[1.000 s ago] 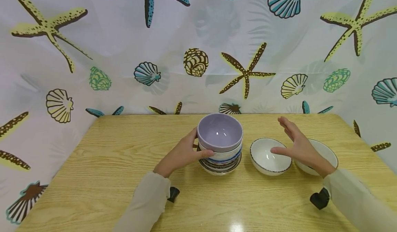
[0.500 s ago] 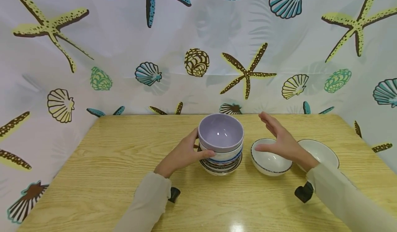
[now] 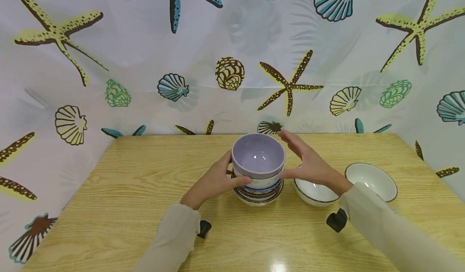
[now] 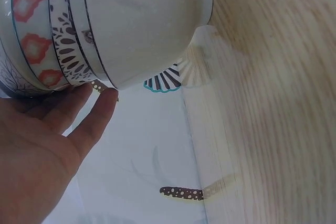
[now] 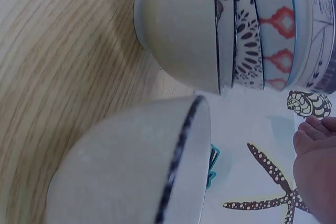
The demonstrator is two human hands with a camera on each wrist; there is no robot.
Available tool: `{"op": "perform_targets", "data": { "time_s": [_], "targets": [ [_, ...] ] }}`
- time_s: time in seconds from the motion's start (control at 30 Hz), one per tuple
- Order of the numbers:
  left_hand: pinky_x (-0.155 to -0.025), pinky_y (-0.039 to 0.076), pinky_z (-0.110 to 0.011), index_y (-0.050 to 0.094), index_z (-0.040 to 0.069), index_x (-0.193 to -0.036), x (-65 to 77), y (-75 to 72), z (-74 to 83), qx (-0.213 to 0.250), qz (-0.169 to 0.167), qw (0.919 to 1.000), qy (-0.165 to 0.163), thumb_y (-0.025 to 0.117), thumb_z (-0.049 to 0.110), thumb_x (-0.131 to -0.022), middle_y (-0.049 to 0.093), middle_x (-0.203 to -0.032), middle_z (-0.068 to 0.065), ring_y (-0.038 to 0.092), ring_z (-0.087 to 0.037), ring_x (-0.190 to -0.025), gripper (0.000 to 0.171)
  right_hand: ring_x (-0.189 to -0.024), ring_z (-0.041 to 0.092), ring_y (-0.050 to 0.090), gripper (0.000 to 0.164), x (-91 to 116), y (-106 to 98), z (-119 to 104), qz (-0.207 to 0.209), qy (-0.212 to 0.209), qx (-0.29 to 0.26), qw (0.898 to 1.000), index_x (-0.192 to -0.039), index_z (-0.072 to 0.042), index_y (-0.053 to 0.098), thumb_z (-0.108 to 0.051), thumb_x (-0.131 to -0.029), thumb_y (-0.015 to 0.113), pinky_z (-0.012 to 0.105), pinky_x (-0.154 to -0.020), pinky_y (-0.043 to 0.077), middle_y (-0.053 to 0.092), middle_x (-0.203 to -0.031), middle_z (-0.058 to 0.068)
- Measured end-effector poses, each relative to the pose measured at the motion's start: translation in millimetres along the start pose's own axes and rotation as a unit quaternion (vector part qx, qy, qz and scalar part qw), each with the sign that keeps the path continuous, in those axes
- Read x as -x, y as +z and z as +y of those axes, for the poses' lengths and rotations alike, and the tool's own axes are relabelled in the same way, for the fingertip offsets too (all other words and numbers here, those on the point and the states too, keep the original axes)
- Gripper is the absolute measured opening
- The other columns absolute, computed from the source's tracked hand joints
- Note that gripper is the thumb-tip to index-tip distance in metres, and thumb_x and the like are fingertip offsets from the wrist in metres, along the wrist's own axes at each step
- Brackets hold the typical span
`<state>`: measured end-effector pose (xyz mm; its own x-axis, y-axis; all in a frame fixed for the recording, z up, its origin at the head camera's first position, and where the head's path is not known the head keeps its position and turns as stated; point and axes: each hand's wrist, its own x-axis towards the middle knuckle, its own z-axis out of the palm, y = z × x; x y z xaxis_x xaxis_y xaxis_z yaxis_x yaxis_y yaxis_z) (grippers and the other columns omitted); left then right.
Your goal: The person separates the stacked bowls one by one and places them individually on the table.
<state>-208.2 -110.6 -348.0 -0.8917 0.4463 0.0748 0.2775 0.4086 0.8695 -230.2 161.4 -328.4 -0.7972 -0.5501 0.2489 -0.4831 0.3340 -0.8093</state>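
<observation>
In the head view a stack of nested bowls stands mid-table, with a lilac bowl (image 3: 258,154) on top. Patterned white bowls (image 3: 259,183) show beneath it; in the left wrist view their bands carry red motifs and dark ovals. My left hand (image 3: 214,180) holds the stack's left side, thumb across the front and fingers round the back. At the stack's right side is my right hand (image 3: 308,163), thumb and fingers spread apart, the thumb tip right at the bowls. Under that hand sits a dark-rimmed white bowl (image 3: 315,195), partly hidden.
Another white bowl (image 3: 372,179) rests farther right, partly behind the right sleeve (image 3: 385,219). The wooden table (image 3: 152,163) ends at a curtain (image 3: 203,54) printed with starfish and shells. Each wrist carries a black camera (image 3: 336,220).
My right hand has moved left, from over the white bowls on the right to the side of the stack. The left hand and the bowls have stayed in place.
</observation>
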Motion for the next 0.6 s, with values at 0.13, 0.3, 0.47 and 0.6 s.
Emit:
{"op": "perform_targets", "data": {
  "time_s": [0.13, 0.3, 0.47, 0.6],
  "targets": [
    [-0.101, 0.044, -0.047, 0.018, 0.020, -0.153, 0.2, 0.0, 0.7, -0.003, -0.001, 1.0000, 0.004, 0.074, 0.047, -0.080, 0.034, -0.151, -0.006, 0.039, -0.027, -0.134, 0.097, -0.146, 0.033, 0.017, 0.112, -4, 4, -3, -0.010, -0.007, -0.005, 1.000, -0.153, -0.006, 0.014, -0.038, -0.071, 0.084, 0.052, -0.117, 0.017, 0.018, -0.157, 0.016],
    [-0.102, 0.043, -0.048, 0.017, 0.020, -0.153, 0.1, -0.6, -0.1, -0.004, -0.003, 1.0000, 0.005, 0.073, 0.048, -0.080, 0.034, -0.151, -0.005, 0.039, -0.027, -0.134, 0.096, -0.143, 0.036, 0.025, 0.114, -10, 7, -7, -0.017, -0.020, 0.001, 1.000, -0.152, -0.005, 0.016, -0.040, -0.069, 0.085, 0.055, -0.115, 0.021, 0.022, -0.155, 0.018],
    [-0.102, 0.043, -0.048, 0.016, 0.020, -0.153, 0.0, -0.2, -2.0, -0.003, -0.004, 0.9999, 0.010, 0.073, 0.052, -0.078, 0.034, -0.151, -0.005, 0.038, -0.026, -0.135, 0.099, -0.137, 0.035, 0.033, 0.116, -13, 11, -8, -0.021, -0.019, 0.009, 1.000, -0.152, -0.007, 0.018, -0.046, -0.067, 0.085, 0.057, -0.110, 0.029, 0.025, -0.153, 0.017],
    [-0.101, 0.043, -0.047, 0.015, 0.022, -0.153, -0.5, 0.1, -3.8, -0.001, -0.003, 1.0000, 0.007, 0.073, 0.054, -0.077, 0.034, -0.151, -0.003, 0.039, -0.024, -0.134, 0.101, -0.134, 0.036, 0.034, 0.119, -14, 13, -9, -0.023, -0.012, 0.025, 0.999, -0.153, -0.009, 0.017, -0.052, -0.064, 0.084, 0.057, -0.105, 0.034, 0.025, -0.154, 0.016]
  ]
}}
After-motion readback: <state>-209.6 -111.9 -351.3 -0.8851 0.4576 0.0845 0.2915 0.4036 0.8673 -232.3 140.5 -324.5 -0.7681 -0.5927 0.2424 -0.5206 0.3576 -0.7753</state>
